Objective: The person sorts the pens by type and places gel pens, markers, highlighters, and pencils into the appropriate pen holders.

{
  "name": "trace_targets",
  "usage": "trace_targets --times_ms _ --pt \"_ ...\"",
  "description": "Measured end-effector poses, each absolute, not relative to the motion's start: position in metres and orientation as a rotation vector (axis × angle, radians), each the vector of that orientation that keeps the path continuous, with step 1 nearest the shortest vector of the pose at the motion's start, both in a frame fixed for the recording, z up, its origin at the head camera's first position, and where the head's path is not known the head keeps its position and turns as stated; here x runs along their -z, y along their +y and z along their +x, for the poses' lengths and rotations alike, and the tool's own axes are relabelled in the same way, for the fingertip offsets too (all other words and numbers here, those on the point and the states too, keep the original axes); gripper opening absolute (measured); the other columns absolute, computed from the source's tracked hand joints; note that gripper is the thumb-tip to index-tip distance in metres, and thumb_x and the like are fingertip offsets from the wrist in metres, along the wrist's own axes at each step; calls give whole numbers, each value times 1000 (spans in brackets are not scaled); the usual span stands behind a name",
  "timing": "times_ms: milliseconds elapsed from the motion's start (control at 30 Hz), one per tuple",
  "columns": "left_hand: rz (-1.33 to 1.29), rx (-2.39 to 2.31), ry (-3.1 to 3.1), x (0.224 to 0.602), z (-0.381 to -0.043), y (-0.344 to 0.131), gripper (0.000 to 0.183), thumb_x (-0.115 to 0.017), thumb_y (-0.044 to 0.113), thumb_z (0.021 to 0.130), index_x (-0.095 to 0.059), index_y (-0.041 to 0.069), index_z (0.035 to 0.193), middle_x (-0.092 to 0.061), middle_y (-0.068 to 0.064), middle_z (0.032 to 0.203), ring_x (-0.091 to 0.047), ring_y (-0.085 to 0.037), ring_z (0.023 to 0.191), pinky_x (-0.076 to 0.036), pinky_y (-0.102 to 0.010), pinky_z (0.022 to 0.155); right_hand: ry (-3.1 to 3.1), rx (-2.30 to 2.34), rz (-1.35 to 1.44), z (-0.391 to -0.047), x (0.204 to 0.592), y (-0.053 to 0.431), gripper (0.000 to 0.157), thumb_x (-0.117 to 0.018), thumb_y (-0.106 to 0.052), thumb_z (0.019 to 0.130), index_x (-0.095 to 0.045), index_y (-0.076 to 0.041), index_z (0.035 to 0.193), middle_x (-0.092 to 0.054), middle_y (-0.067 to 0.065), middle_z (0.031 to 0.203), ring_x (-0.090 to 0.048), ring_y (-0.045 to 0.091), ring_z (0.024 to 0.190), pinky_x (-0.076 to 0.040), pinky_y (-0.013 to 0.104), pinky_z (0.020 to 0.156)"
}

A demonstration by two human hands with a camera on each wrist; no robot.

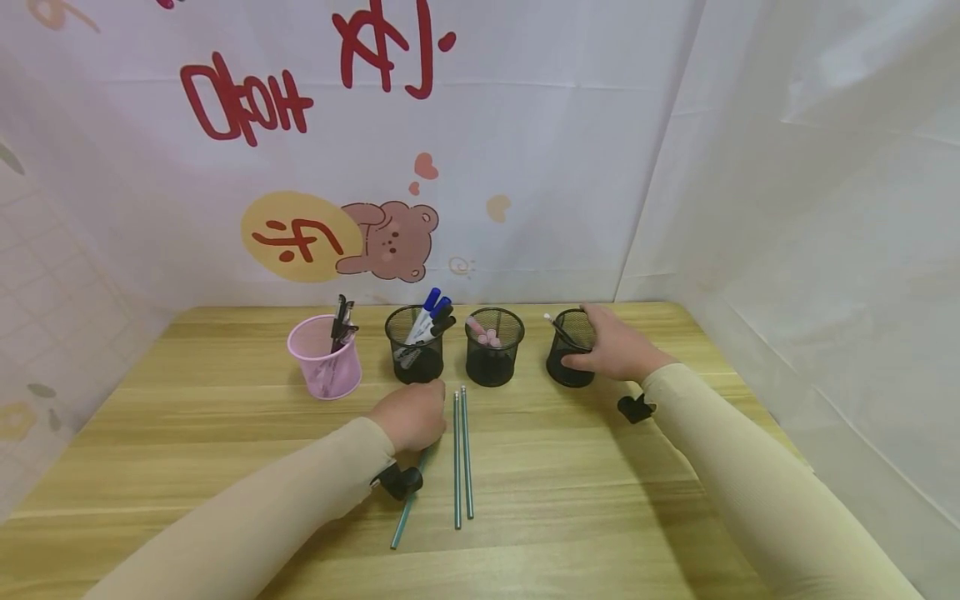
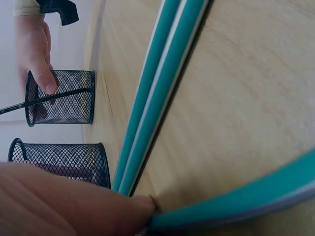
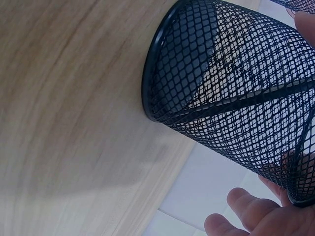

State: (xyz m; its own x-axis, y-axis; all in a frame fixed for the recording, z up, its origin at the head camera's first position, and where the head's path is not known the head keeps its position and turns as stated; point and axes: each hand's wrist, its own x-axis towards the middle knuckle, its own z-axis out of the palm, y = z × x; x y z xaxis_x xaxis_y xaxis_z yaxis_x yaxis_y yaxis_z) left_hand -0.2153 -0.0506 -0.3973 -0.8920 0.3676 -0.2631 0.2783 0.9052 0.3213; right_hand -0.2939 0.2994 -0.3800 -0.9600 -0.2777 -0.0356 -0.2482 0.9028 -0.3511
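Note:
My left hand (image 1: 411, 417) is low over the table, its thumb and fingers pinching a green pencil (image 1: 402, 521) near its far end. Two more green pencils (image 2: 152, 93) lie side by side just right of that hand. At the right, my right hand (image 1: 621, 346) grips the rim of a black mesh pen holder (image 3: 246, 73), thumb on the near side and fingers around the far side. One dark pencil (image 2: 59, 97) leans inside that holder, its pale end sticking out over the rim.
Left of the gripped holder stands a black mesh holder (image 1: 491, 367) with pink-ended pens, then another black one (image 1: 417, 365) with blue- and black-capped markers. A pink mesh holder (image 1: 330, 375) with black pens is farthest left. A white printed curtain (image 1: 525, 150) hangs behind the table.

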Motion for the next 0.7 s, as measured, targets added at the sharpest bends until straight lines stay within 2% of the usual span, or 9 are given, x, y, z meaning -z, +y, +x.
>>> trace_targets --times_ms 200,267,400,467,500,633,700 --pt "478 -423 2747 394 -216 -50 28 -62 8 95 -64 0 122 -69 -9 97 -61 -24 78 -54 -39 74 2984 533 -414 -293 379 299 112 -81 -47 89 -13 -7 168 -24 25 171 -32 48 154 -33 65 123" --pt "470 -439 2751 394 -216 -51 29 -63 10 94 -66 2 122 -72 -9 101 -62 -24 80 -55 -40 77 2982 532 -414 -293 379 299 113 -81 -47 89 -13 -6 168 -24 25 171 -32 47 155 -33 65 124" --pt "446 -491 2785 392 -218 -54 35 -65 13 95 -66 5 129 -75 -8 118 -65 -23 90 -58 -45 92 2982 538 -422 -294 378 298 112 -81 -47 88 -15 -4 167 -25 26 170 -33 47 154 -33 64 124" --pt "434 -528 2803 391 -219 -56 38 -65 15 95 -64 6 132 -75 -7 119 -65 -22 92 -57 -45 95 2984 541 -427 -294 378 298 112 -81 -47 88 -16 -4 167 -26 26 170 -33 46 154 -33 64 124" --pt "433 -548 2813 390 -219 -56 39 -64 16 96 -63 7 134 -75 -6 117 -65 -21 92 -57 -44 94 2983 544 -429 -294 378 298 112 -81 -47 87 -16 -3 167 -26 26 170 -33 46 154 -33 64 124" --pt "415 -682 2823 385 -221 -59 41 -63 17 98 -61 9 138 -72 -4 104 -63 -19 80 -54 -36 75 2981 542 -424 -295 379 299 113 -81 -49 87 -15 -3 167 -25 25 170 -32 46 155 -33 64 124" --pt "416 -759 2828 382 -221 -60 40 -62 18 99 -61 11 138 -70 -4 101 -63 -17 77 -52 -34 72 2981 540 -422 -295 380 299 114 -81 -50 87 -15 -3 167 -25 25 170 -32 46 155 -33 63 124"
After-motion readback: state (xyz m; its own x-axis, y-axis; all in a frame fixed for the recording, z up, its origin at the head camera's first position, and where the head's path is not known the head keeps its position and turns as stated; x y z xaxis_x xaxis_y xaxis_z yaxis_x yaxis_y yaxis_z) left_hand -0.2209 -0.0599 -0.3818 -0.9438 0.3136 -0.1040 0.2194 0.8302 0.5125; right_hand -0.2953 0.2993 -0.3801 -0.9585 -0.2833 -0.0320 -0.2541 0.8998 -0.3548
